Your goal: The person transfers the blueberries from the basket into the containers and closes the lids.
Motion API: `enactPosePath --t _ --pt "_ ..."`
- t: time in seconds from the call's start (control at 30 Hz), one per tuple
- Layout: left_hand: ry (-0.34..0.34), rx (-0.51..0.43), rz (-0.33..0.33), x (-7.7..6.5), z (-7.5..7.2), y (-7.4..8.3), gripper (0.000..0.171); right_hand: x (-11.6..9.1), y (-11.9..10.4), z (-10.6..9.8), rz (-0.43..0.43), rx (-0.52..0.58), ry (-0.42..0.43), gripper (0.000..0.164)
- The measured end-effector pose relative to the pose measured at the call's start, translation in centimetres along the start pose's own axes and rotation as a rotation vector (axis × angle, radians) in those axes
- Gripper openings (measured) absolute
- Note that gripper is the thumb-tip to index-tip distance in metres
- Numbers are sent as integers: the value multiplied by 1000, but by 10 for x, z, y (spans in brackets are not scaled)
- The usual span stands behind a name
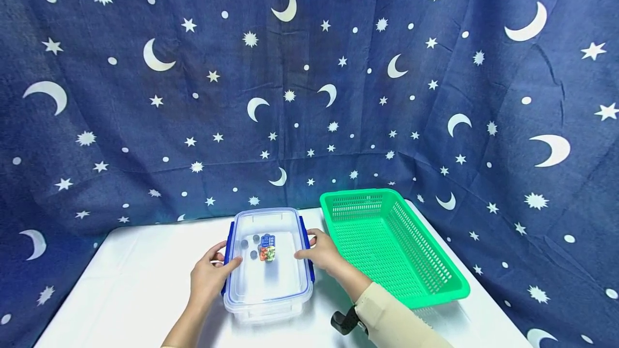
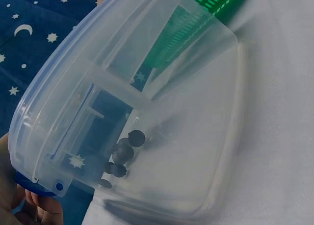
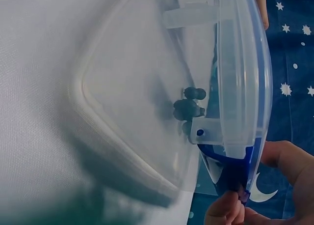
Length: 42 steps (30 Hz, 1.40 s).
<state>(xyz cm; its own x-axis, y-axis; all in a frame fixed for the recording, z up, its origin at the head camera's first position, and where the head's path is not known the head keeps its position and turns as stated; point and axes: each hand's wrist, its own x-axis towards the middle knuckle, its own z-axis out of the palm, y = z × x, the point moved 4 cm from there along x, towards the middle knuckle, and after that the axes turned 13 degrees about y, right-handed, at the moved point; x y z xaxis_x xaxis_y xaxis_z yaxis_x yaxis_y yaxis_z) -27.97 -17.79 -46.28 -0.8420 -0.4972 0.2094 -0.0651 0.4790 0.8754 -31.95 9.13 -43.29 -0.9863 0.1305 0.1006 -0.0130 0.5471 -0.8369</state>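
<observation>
A clear plastic food container (image 1: pixel 285 286) with a blue-lined lid stands on the white table between both hands. Several blueberries (image 2: pixel 123 154) lie inside on its bottom, grouped towards the left. On the lid sits a colourful label (image 1: pixel 267 248). My left hand (image 1: pixel 207 277) grips the left long side, thumb over the lid's edge and fingers by the blue left clip (image 1: pixel 229 239). At the opposite side my right hand (image 1: pixel 325 254) holds the blue right clip (image 3: pixel 228 173) and rim, its thumb on top of the lid and a fingertip under the clip.
A green perforated basket (image 1: pixel 435 278) stands to the right, behind the right forearm. A white cloth covers the table (image 1: pixel 140 283). Behind it hangs a dark blue curtain (image 1: pixel 217 111) with moons and stars. A black wrist mount (image 1: pixel 344 321) juts from the right sleeve.
</observation>
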Motion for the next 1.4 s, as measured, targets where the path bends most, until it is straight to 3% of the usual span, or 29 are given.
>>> enactPosePath --t 0.4,0.73,1.0,1.23,1.4 --pt "-81 -54 -58 5 3 -4 65 2 4 0 54 50 -26 73" --pt "-65 -47 -44 2 5 -3 62 2 6 0 54 38 -21 73" --pt "-52 -54 -27 2 5 -4 61 1 3 0 33 25 -10 71" --pt "-80 -58 -52 3 5 -6 63 1 3 0 12 37 -7 70" --pt "-94 -64 -54 5 6 -6 64 1 1 2 -64 -14 -1 64"
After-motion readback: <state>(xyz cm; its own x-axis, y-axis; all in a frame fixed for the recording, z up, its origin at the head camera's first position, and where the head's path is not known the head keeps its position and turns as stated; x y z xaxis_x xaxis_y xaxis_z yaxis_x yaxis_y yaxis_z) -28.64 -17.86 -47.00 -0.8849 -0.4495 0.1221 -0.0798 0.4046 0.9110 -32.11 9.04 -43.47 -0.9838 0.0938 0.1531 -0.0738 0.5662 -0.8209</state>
